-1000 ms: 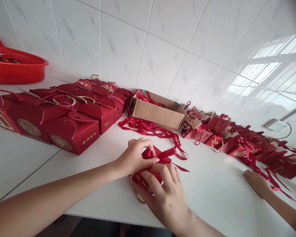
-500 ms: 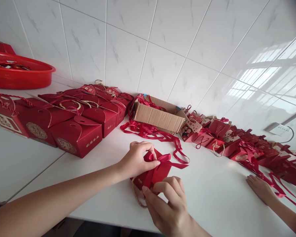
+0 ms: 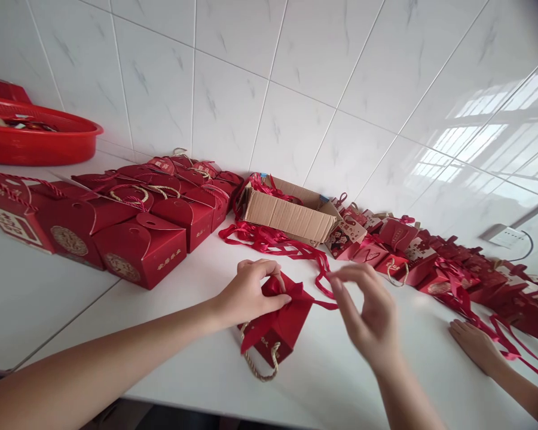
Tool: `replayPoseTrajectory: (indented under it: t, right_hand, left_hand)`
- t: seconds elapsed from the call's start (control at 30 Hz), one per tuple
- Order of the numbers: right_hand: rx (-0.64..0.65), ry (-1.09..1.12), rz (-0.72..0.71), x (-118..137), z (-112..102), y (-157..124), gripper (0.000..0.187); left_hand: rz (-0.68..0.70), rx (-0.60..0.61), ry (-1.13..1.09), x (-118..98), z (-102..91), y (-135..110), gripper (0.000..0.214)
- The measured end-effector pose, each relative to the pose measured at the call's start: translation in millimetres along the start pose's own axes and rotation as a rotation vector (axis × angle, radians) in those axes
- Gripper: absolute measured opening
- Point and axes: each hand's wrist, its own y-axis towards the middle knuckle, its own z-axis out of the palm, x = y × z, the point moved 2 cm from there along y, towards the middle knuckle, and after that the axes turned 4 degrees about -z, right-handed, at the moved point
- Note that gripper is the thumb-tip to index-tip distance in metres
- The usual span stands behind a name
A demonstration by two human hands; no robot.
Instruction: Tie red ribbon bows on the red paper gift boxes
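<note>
A small red gift box point(image 3: 298, 319) with a gold rope handle point(image 3: 264, 375) rests tilted on the white table. Pinched on top of it is a red ribbon bow point(image 3: 273, 288), between the thumb and fingers of my left hand point(image 3: 255, 292). One wide ribbon tail hangs over the box's near side; another runs out to the right. My right hand point(image 3: 370, 310), somewhat blurred, hovers right of the box by that right tail. Its thumb and index finger are curved, tips slightly apart, and nothing shows between them.
Red gift boxes point(image 3: 138, 254) crowd the left. Behind, loose ribbons point(image 3: 273, 239) lie before a cardboard box point(image 3: 289, 221) holding more ribbon. Smaller boxes point(image 3: 394, 239) line the right wall. Another person's hand point(image 3: 473, 346) rests on the table at right. A red basin point(image 3: 40, 146) stands far left.
My right hand has let go of the near ribbon tail and moved up and right, uncovering the box's front and handle. My left hand keeps its pinch on the bow.
</note>
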Motion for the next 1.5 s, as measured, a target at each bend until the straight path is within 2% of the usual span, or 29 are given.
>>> replayPoseTrajectory:
  t: [0.03,0.1,0.17,0.23,0.33,0.53,0.67,1.03,1.1,1.23,1.33,1.43,1.47,1.5]
  right_hand:
    - [0.070,0.033,0.091,-15,0,7,0.011]
    - [0.298,0.135,0.253,-42,8,14,0.019]
    - [0.494,0.267,0.343,-60,20,11,0.026]
    - [0.557,0.388,0.366,-68,32,2,0.027]
    - [0.481,0.539,0.387,-67,44,-10,0.022]
    - [0.331,0.741,0.551,-60,53,-19,0.025]
    - [0.223,0.717,0.532,-60,52,-19,0.025]
    - [0.143,0.620,0.471,-62,52,-23,0.020]
    - [0.153,0.623,0.471,-61,49,-23,0.021]
    - [0.250,0.740,0.501,-57,45,-23,0.022]
    - [0.252,0.801,0.524,-66,45,-27,0.026]
    - [0.318,0.827,0.556,-86,45,-32,0.025]
    - [0.386,0.834,0.544,-92,45,-34,0.023]
    - [0.478,0.842,0.504,-97,45,-36,0.030]
  left_hand:
    - [0.007,-0.002,-0.008,0,-0.3,0,0.017]
    - [0.011,-0.006,-0.025,-1,-0.7,-1,0.017]
    - [0.015,-0.007,-0.041,-1,-0.7,-1,0.018]
    - [0.019,-0.001,-0.071,-1,-0.3,-1,0.017]
    - [0.037,0.035,-0.133,-1,0.5,0,0.015]
    - [0.059,0.027,-0.125,-4,-1.4,0,0.017]
    - [0.063,0.033,-0.073,-5,-2.3,0,0.019]
    - [0.034,0.067,-0.088,-7,-0.8,2,0.023]
    - [0.019,0.078,-0.118,-7,-0.9,2,0.023]
    - [0.005,0.137,-0.190,-4,-2.4,2,0.020]
    - [0.045,0.164,-0.278,1,-3.9,3,0.025]
    - [0.051,0.100,-0.430,8,-5.1,5,0.034]
    - [0.032,0.063,-0.482,11,-5.0,6,0.035]
    - [0.001,0.023,-0.529,14,-4.4,8,0.035]
